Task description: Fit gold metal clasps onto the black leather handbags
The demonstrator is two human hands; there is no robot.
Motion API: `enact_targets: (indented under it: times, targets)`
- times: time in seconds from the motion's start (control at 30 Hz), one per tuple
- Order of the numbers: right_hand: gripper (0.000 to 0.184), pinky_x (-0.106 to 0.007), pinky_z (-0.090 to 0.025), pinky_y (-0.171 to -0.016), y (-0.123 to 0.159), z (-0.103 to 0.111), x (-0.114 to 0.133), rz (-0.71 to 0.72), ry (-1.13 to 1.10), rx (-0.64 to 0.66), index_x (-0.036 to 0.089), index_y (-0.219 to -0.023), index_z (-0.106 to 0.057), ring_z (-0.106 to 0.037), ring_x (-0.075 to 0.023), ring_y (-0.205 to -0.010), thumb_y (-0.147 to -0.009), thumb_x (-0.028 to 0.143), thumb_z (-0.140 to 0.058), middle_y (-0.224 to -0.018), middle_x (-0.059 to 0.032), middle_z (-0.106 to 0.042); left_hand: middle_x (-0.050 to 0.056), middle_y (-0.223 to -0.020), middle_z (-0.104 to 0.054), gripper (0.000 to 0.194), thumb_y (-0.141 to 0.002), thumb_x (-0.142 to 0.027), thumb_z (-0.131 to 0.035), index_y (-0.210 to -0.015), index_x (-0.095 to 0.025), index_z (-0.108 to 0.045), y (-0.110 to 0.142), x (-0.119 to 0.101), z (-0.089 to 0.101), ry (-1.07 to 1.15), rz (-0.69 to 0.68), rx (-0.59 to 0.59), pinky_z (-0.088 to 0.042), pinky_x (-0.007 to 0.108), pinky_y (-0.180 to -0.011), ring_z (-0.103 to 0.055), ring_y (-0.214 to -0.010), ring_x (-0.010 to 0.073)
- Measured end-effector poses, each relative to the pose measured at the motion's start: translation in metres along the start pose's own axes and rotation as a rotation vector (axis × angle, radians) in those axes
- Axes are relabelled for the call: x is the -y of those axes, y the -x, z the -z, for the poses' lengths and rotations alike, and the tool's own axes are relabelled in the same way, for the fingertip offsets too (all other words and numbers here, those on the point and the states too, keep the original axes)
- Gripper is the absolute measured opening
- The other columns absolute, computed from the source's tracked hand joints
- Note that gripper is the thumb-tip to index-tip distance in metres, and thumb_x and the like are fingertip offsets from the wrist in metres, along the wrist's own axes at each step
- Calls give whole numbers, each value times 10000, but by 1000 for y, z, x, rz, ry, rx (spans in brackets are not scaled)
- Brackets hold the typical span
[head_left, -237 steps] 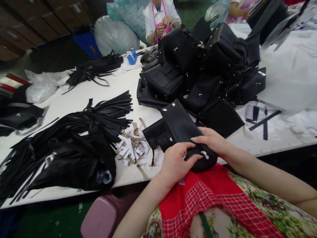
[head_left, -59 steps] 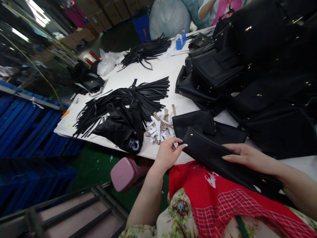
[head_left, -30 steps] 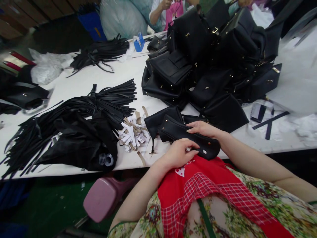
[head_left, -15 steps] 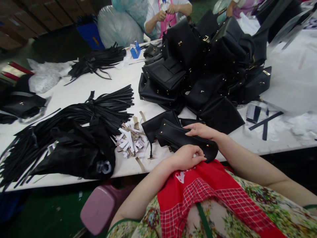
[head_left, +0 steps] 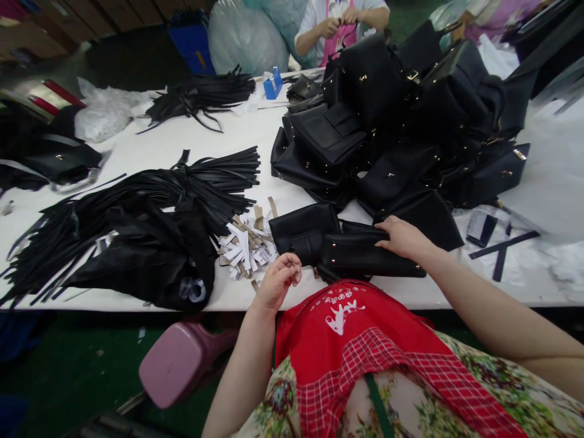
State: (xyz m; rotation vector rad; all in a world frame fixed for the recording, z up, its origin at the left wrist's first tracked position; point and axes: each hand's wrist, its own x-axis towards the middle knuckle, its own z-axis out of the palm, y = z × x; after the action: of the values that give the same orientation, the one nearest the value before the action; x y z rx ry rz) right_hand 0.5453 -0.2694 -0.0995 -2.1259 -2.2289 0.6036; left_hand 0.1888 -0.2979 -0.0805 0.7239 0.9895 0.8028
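Note:
A black handbag (head_left: 365, 255) lies on its side at the front edge of the table, its base with small gold studs facing me. My right hand (head_left: 404, 238) grips its upper edge near the right end, thumb on the near side. Left of the bag, my left hand (head_left: 279, 281) is raised just over the table edge with curled fingers; anything inside them is too small to make out. Another black bag part with a strap (head_left: 306, 228) touches the handbag's left end. Paper and tan scraps (head_left: 246, 243) are heaped beside my left hand.
A big pile of black handbags (head_left: 392, 121) rises behind. Bundles of black straps (head_left: 182, 188) and a black plastic bag (head_left: 155, 261) cover the left. A blue tape dispenser (head_left: 273, 84) stands farther back, near another person's hands (head_left: 337, 24). A pink stool (head_left: 176, 365) is below.
My left hand has left the handbag and moved left, towards the scraps. The handbag has gone from near my lap to lying level on the table, my right hand still on it.

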Motion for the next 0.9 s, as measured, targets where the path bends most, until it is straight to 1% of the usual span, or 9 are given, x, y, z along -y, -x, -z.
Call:
enact_targets:
  times: [0.13, 0.2, 0.27, 0.33, 0.37, 0.5, 0.7, 0.8, 0.9]
  targets:
    - [440, -417, -394, -1054, 18, -24, 14, 77, 74, -123, 86, -1325, -563, -527, -292, -1197, -958, 231, -369, -1287, -196, -564, -21, -572, -536, 76, -623, -176, -592, -661, -128, -636, -4, 12, 2, 1, 9, -68, -258, 191, -457, -432, -502, 67]
    - [492, -446, -339, -1110, 26, -35, 13, 142, 102, -152, 64, -1357, -521, -462, -310, -1286, -950, 326, -432, -1373, -211, -512, -21, -580, -531, 49, -587, -153, -581, -587, -127, -623, -7, 15, 5, 12, 10, -110, -239, 191, -451, -415, -496, 58]
    - [726, -493, -305, -1132, 29, -42, 6, 223, 144, -168, 62, -1419, -442, -377, -354, -1363, -840, 467, -609, -1469, -229, -417, -27, -584, -515, 36, -558, -140, -567, -538, -130, -595, -9, 17, 8, 31, 14, -142, -209, 188, -443, -385, -484, 45]
    - [907, -510, -315, -1123, 25, -46, -5, 249, 180, -185, 88, -1469, -367, -356, -373, -1380, -732, 486, -713, -1503, -229, -373, -31, -583, -503, 25, -540, -137, -554, -518, -134, -565, -9, 16, 10, 46, 18, -156, -178, 186, -437, -358, -472, 38]
    - [900, -500, -340, -1110, 22, -46, -10, 236, 189, -201, 94, -1464, -376, -392, -369, -1359, -719, 462, -723, -1480, -228, -407, -30, -579, -502, 17, -533, -138, -546, -519, -137, -556, -9, 15, 10, 50, 18, -159, -165, 186, -433, -352, -467, 38]
    - [618, -492, -499, -952, 8, -56, -33, 185, 182, -324, 83, -1240, -604, -610, -370, -1114, -724, 413, -683, -1197, -220, -641, -42, -478, -444, 42, -520, -171, -499, -540, -157, -532, -8, 10, 5, 47, -1, -181, -122, 192, -412, -312, -413, 47]
    - [419, -542, -518, -957, -20, -98, -73, 220, -35, -345, 237, -1053, -740, -640, -411, -1090, -670, 394, -671, -1134, -158, -710, -72, -446, -361, 90, -532, -259, -485, -576, -181, -493, -13, 7, 7, 123, -64, -186, -48, 215, -400, -218, -347, 35]
    - [264, -547, -573, -822, -20, -87, -69, 208, -193, -181, 339, -907, -769, -706, -398, -902, -740, 440, -591, -917, -78, -764, -89, -471, -333, 214, -618, -372, -594, -627, -172, -516, -12, 8, 13, 176, -70, -158, -34, 217, -418, -189, -366, 27]
    - [283, -514, -579, -755, -18, -54, -54, 170, -255, -87, 362, -793, -774, -719, -382, -821, -783, 498, -525, -812, -55, -765, -115, -449, -290, 379, -596, -475, -732, -643, -189, -487, -14, 14, 19, 94, -83, -185, -31, 229, -430, -147, -368, 25]
